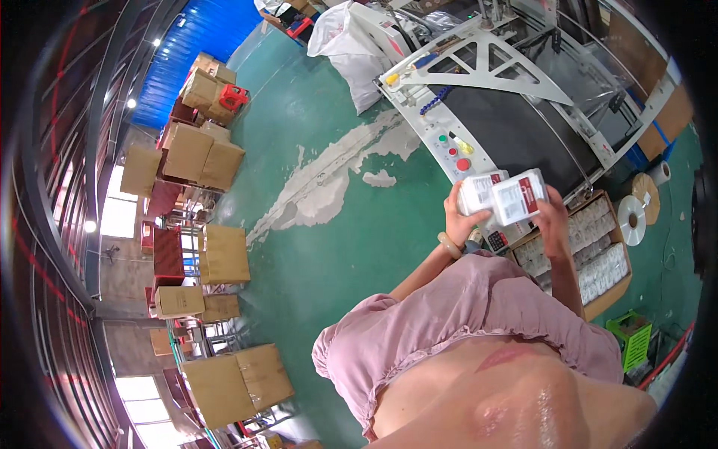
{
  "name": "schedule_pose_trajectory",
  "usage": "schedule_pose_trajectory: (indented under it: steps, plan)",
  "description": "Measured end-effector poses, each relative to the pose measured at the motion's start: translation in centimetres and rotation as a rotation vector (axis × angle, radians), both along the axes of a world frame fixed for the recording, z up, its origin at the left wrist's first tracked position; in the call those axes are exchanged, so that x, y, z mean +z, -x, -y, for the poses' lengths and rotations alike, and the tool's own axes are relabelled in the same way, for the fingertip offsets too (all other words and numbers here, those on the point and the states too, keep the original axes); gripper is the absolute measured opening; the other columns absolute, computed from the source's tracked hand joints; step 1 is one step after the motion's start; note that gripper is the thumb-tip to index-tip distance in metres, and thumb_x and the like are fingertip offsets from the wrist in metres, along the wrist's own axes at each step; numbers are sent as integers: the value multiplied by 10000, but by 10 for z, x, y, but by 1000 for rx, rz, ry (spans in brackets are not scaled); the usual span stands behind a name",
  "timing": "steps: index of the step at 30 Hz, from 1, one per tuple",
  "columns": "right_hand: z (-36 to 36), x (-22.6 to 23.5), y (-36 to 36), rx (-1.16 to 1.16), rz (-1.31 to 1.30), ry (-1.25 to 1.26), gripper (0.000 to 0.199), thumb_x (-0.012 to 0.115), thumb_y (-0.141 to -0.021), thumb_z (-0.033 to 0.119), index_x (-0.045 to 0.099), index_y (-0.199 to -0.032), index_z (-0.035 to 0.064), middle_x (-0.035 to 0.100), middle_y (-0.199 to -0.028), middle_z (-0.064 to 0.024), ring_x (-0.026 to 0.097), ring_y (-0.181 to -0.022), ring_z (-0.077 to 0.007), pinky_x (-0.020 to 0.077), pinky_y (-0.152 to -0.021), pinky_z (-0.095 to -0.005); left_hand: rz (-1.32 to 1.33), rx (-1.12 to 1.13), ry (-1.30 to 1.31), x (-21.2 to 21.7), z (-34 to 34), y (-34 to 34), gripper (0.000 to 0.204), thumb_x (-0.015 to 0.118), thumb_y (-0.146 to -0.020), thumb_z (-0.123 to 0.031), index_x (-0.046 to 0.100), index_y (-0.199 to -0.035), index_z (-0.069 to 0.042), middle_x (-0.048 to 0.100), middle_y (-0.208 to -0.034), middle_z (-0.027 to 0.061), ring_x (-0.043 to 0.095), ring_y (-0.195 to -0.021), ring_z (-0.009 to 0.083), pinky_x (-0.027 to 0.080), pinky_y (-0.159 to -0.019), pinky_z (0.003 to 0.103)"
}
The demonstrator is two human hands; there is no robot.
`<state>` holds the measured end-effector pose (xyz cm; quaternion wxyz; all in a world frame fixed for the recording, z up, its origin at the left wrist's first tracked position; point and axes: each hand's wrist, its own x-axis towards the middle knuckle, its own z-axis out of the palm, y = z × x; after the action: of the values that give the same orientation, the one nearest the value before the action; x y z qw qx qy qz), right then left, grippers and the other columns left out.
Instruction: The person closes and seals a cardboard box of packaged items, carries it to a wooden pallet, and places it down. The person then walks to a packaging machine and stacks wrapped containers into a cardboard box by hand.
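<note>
Head cam: green flr (336, 258) w/ grey patches (310, 202), brn cardbd boxes (226, 253), smooth blk belt (516, 138); L hand (458, 218) grips boxy wht pack (474, 191), R hand (553, 215) 2nd pack (516, 200).

Packages (517, 200) sit between the hands (554, 218), the machine (516, 135) ahead, cartons (188, 153) far left.

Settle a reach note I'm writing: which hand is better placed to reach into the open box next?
Probably the right hand: it holds the white packs on the side nearer the box. The left hand is farther off, on the packs' other side.
</note>
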<state>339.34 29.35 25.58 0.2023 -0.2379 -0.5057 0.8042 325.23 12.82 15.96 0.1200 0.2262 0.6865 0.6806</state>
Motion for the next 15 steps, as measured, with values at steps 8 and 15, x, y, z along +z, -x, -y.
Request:
schedule_pose_trajectory:
  steps: [8,15]
  plan:
    - [-119,-82,-21,-579,83,16,545,651,-743,279,443,-1178,27,565,-883,-45,557,-756,-141,455,-673,-281,173,-70,-97,28,1,3,868,715,-630,23,235,-1350,-52,446,-1218,94,468,-1077,211,395,-908,319]
    - [-254,-202,-80,-1161,654,-140,754,748,-580,432,461,-1102,-29,550,-1039,-177,554,-935,-272,450,-790,-333,354,-115,-198,27,-15,0,889,724,-626,49,216,-1353,-17,427,-1246,132,448,-1104,225,365,-937,331]
